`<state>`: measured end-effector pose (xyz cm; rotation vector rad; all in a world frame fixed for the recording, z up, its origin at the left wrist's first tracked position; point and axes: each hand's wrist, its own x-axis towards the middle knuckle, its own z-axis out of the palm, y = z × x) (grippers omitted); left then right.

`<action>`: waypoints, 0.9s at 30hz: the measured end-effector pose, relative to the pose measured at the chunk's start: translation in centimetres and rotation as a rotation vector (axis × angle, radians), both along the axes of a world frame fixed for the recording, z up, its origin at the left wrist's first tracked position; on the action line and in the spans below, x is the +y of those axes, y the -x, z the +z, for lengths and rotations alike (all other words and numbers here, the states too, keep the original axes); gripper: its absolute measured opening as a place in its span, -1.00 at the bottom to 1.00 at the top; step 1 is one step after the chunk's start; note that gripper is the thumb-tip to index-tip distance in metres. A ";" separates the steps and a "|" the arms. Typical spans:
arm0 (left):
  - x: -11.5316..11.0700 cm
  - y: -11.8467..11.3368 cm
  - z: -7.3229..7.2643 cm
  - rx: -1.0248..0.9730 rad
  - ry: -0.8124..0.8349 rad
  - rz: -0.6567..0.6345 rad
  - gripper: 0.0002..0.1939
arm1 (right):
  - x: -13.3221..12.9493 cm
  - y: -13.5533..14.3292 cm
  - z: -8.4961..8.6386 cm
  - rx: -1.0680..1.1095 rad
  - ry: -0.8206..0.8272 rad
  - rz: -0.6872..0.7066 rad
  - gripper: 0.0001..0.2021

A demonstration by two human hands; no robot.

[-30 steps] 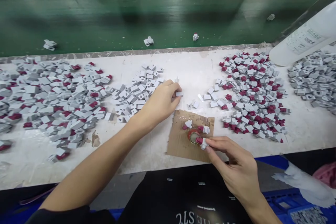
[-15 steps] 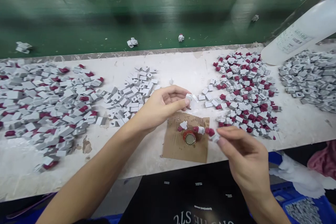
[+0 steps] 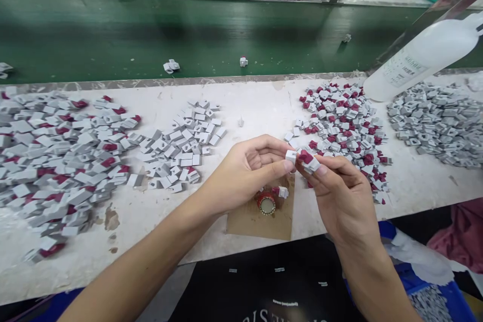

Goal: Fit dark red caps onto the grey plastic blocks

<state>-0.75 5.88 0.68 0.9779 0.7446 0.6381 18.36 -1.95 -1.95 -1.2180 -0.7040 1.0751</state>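
Between thumb and fingers, my left hand [image 3: 260, 171] pinches a small light-grey block [image 3: 291, 156]. My right hand [image 3: 341, 186] grips a maroon-and-grey plastic piece [image 3: 308, 160] by its grey end, maroon part turned toward the block. The two pieces are close together; I cannot tell whether they touch. Below the hands lies a brown cardboard square [image 3: 260, 226] with wet-looking spots. On it rests a red bottle cap [image 3: 266, 204], its hollow side up, and another maroon-and-grey piece [image 3: 281, 191] beside it. My left hand partly hides the cardboard.
Grey blocks with maroon pieces are heaped at left [image 3: 60, 161]; a smaller grey pile [image 3: 181, 146] lies mid-table. Maroon-and-grey pieces [image 3: 343, 131] and a grey heap [image 3: 437, 123] are at right. A white bottle [image 3: 418, 60] leans there. Behind runs a green belt [image 3: 211, 30] carrying a few pieces.
My right hand has lifted the maroon-and-grey piece from over the cardboard up to the block in my left hand. My left hand has moved slightly right, and the view has shifted.
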 end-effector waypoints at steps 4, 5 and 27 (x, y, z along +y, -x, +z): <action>0.0 0.1 -0.2 0.019 -0.017 -0.024 -0.75 | 0.1 -0.3 -0.1 -0.030 -0.018 0.025 -0.90; 0.0 0.1 -0.2 0.022 -0.031 -0.037 -0.76 | 0.1 -0.4 -0.1 -0.061 -0.021 0.050 -0.90; 16.2 7.8 -1.2 0.788 -0.430 0.660 -0.86 | 33.5 11.6 -0.9 -0.999 -0.072 0.538 -0.63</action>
